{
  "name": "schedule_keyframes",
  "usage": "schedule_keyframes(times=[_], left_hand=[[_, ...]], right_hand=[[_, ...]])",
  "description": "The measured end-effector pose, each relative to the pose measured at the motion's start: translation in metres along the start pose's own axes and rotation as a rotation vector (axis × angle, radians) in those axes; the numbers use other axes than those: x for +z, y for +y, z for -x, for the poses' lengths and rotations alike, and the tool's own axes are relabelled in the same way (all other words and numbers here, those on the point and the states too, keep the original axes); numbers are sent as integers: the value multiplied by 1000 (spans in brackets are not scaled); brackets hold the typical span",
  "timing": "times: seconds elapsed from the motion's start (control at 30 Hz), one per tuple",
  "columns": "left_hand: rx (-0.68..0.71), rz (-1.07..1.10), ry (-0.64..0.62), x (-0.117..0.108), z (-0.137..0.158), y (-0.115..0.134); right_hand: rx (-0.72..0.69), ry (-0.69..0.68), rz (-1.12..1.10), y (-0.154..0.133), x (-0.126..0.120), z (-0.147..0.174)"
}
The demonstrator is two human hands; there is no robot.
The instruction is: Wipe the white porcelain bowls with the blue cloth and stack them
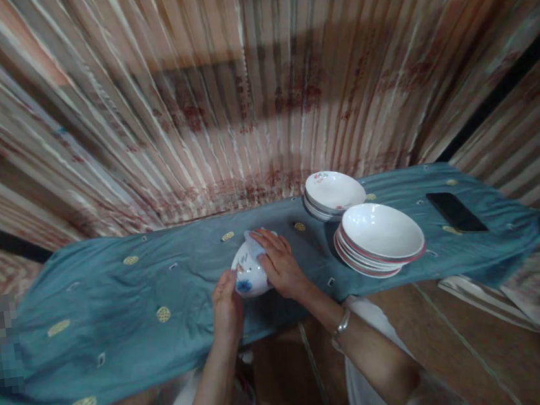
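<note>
- Nearest: two bare forearms rising from the bottom edge, a bangle [341, 323] on the right wrist.
- Left hand [226, 306] closed on the near side of a small white bowl [249, 274], fingers curled at its lower rim beside a blue flower mark.
- Right hand [281, 263] laid over the bowl's far right side, fingers spread flat, pressing a pale cloth [254, 243] against the bowl's upper edge.
- Bowl tipped on its side, held between both hands just above the near-middle of the blue-grey tablecloth [115, 298]; whether touching the cloth below, cannot tell.
- Tablecloth dotted with small yellow round motifs, draped along a narrow surface and hanging over the near edge.
- Right of the hands, well apart: stack of white shallow bowls [380, 238] with red-trimmed rims, upright.
- Just behind that stack, touching or nearly so: second stack of white dishes [333, 193] with faint red floral print.
- Far right on the cloth: dark phone [456, 211], lying flat, apart from the stacks.
- Farthest: striped pinkish curtain [248, 94] filling the background, blurred.
- Left edge: pixelated patch, nothing readable.
</note>
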State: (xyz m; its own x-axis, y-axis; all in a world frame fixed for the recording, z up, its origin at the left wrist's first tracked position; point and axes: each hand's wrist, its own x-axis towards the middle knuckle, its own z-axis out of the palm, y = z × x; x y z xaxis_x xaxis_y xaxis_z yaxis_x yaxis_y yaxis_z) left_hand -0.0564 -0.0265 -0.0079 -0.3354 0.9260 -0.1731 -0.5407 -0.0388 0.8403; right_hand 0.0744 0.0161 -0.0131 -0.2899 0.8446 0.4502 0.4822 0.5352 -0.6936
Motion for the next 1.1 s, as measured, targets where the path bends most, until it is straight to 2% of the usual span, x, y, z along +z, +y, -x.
schedule_keyframes(times=[0.23,0.37,0.47,0.6,0.7,0.87,1.0,1.1], left_hand=[[-20,2,56,-11,-4,-5],[-8,0,99,-17,-7,-8],[-3,-13,82,-18,-8,-8],[-13,-23,56,-16,-6,-6],[-10,-20,67,-11,-4,-5],[15,-44,30,-5,-2,-3],[2,-21,5,-7,-3,-4],[-2,4,22,-11,-4,-5]], right_hand=[[264,84,-428,33,11,-2],[496,89,-503,54,25,4],[557,76,-524,62,30,7],[445,110,-470,53,25,8],[253,96,-357,37,15,10],[-45,25,-28,8,2,14],[-223,-19,225,-12,5,18],[-316,-40,335,-23,13,21]])
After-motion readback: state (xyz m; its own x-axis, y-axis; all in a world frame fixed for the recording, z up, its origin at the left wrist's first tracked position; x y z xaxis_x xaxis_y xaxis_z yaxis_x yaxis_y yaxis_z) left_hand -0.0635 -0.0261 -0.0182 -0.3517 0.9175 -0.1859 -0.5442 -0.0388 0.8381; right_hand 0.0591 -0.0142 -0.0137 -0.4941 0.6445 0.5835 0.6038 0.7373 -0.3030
